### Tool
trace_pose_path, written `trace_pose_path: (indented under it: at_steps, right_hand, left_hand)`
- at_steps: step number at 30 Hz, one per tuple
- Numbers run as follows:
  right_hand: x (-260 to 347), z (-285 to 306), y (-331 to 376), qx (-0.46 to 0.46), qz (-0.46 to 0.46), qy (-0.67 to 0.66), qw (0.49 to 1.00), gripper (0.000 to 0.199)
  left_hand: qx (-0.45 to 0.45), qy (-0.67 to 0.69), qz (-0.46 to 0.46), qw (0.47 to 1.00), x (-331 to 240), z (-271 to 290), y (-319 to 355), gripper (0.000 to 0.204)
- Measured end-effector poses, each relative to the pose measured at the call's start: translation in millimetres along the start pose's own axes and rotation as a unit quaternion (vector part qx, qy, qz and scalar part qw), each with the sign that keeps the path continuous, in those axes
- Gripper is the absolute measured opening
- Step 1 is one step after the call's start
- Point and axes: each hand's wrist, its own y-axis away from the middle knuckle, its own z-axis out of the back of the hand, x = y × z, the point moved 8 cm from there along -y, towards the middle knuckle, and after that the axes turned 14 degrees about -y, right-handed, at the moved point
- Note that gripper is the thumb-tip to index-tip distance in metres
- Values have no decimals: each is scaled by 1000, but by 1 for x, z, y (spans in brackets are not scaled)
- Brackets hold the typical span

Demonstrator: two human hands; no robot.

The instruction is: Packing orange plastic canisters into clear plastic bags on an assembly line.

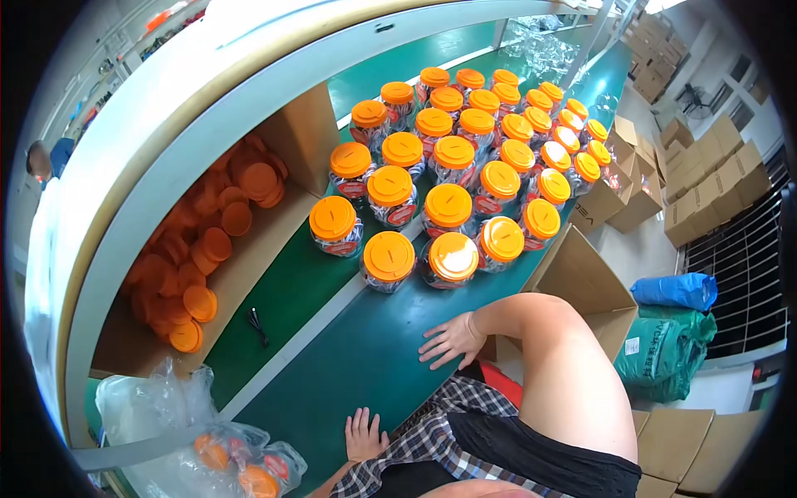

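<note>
My left hand (pixel 365 434) rests on the edge of the green work surface (pixel 315 398), fingers stretched out and holding nothing. Farther along the same edge, my right hand (pixel 448 339) lies flat on the surface with its fingers spread. Beyond it stand several rows of clear plastic jars with orange screw lids; the nearest are a jar (pixel 449 259) and its neighbour (pixel 388 261). Small wrapped items with red labels show through their walls. Neither hand touches a jar. A short black cable (pixel 257 326) lies left of the pale strip that divides the surface.
A cardboard box (pixel 311 137) of loose orange lids (pixel 199 241) sits at left under a white shelf. Clear plastic bags (pixel 162 407), some holding orange-lidded jars, lie at lower left. An open carton (pixel 585 274) stands beside my right arm, with green sacks (pixel 664 349) and stacked cartons (pixel 718 178) beyond.
</note>
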Motion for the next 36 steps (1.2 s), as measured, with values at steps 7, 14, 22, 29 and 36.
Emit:
trace_pose_path:
  at_steps: [7,14,22,29,36]
  right_hand:
    - [6,10,8,-42,16,4,999,72]
    - [28,13,8,-79,-46,34,995,73]
    - [77,-38,15,-187,-296,13,937,47]
    - [141,-92,169,-203,-427,-110,874,26]
    - [172,-137,181,-120,-655,-174,725,25]
  left_hand:
    - [92,126,45,987,9,28,-30,62]
    - [221,142,41,964,6,42,-35,67]
    - [284,196,132,929,-8,-14,-15,44]
    - [241,112,89,960,15,-123,-27,18]
    - [413,254,45,874,14,-92,-74,25]
